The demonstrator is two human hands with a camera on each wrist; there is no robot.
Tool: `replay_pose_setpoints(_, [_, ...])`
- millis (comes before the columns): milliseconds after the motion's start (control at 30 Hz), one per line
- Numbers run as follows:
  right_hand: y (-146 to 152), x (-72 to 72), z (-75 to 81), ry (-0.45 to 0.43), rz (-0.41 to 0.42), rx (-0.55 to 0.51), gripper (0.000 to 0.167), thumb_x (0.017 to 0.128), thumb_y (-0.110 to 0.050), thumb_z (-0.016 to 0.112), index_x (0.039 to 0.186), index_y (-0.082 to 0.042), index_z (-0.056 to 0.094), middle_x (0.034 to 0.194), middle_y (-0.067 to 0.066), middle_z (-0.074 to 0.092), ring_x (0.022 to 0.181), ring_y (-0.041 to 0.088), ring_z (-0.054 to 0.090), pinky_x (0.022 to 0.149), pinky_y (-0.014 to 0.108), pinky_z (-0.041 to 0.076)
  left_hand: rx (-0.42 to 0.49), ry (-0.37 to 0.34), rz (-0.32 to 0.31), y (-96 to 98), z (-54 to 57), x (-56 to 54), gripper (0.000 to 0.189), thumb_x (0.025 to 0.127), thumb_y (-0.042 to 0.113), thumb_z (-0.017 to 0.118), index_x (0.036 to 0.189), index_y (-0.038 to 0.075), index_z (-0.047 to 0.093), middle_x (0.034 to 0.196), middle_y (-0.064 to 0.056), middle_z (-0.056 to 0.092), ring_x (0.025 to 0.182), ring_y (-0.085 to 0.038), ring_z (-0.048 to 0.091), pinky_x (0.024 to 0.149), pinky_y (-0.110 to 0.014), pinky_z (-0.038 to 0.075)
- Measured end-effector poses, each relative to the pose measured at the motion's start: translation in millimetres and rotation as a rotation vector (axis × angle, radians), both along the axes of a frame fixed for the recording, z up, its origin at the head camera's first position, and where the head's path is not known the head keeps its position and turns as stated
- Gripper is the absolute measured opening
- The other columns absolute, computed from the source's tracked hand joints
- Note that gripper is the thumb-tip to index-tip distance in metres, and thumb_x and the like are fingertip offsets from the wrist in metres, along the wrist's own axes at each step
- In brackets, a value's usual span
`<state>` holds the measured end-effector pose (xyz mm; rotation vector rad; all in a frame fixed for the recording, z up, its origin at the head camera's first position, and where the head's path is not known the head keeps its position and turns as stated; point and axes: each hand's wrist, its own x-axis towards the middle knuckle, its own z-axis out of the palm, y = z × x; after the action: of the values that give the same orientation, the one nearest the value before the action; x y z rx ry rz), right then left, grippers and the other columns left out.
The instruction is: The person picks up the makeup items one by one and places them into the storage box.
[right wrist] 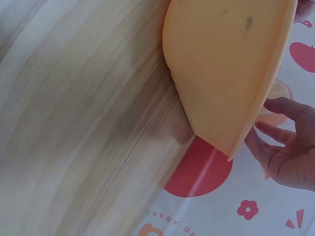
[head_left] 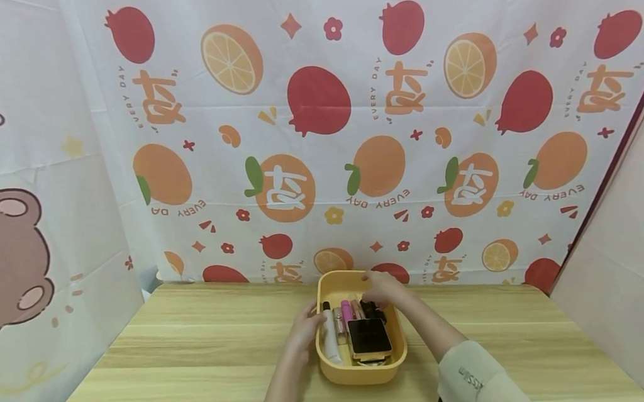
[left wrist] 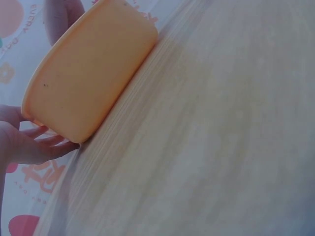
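Note:
A yellow plastic storage bin [head_left: 364, 375] stands on the wooden table, holding cosmetics. Inside lie a white tube [head_left: 331, 338] with a black cap, a clear-and-pink lip gloss tube [head_left: 340, 324], a bright pink tube [head_left: 346, 310], a black square compact [head_left: 370, 336] with a gold edge, and dark items [head_left: 373, 311] at the right. My left hand [head_left: 306, 328] holds the bin's left side, fingers against the outer wall [left wrist: 88, 69]. At the far right corner, my right hand [head_left: 384, 287] grips the rim, as the right wrist view also shows [right wrist: 293, 147].
The wood-grain table [head_left: 199, 368] extends to both sides of the bin. Right behind the bin hangs a fruit-printed cloth [head_left: 325, 238]. A bear-printed cloth [head_left: 3, 264] borders the left side, and a pale panel [head_left: 632, 252] the right.

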<state>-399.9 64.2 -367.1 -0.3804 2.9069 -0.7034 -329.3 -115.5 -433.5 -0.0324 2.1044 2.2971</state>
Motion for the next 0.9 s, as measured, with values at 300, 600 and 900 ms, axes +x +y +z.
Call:
replay_pose_setpoints(300, [4.8, -0.4, -0.8, 0.022, -0.002, 0.010, 0.049, 0.078, -0.009, 0.066, 0.124, 0.000, 0.052, 0.078, 0.009, 0.056, 0.055, 0.023, 0.059, 0.051, 0.033, 0.052, -0.009, 0.006, 0.008, 1.5, -0.1, 0.2, 0.055, 0.089, 0.001, 0.045, 0.139, -0.009, 0.025, 0.137, -0.034, 0.028, 0.113, -0.043, 0.043, 0.088, -0.047, 0.042])
replay_pose_setpoints(600, [13.3, 1.9, 1.5, 0.054, -0.013, -0.037, 0.044, 0.077, -0.009, 0.065, 0.118, 0.001, 0.056, 0.076, 0.008, 0.058, 0.059, 0.028, 0.062, 0.048, 0.031, 0.052, -0.005, 0.004, 0.005, 3.2, -0.2, -1.2, 0.055, 0.088, 0.002, 0.046, 0.139, -0.007, 0.027, 0.136, -0.034, 0.029, 0.111, -0.043, 0.044, 0.088, -0.047, 0.042])
replay_pose_setpoints(900, [28.3, 1.7, -4.4, 0.064, -0.001, -0.219, 0.034, 0.082, -0.007, 0.064, 0.113, 0.006, 0.058, 0.081, 0.011, 0.060, 0.063, 0.031, 0.062, 0.049, 0.032, 0.052, 0.017, 0.002, 0.013, 0.8, -0.8, 1.1, 0.057, 0.091, 0.019, 0.051, 0.138, -0.005, 0.031, 0.132, -0.034, 0.035, 0.110, -0.043, 0.046, 0.086, -0.047, 0.045])
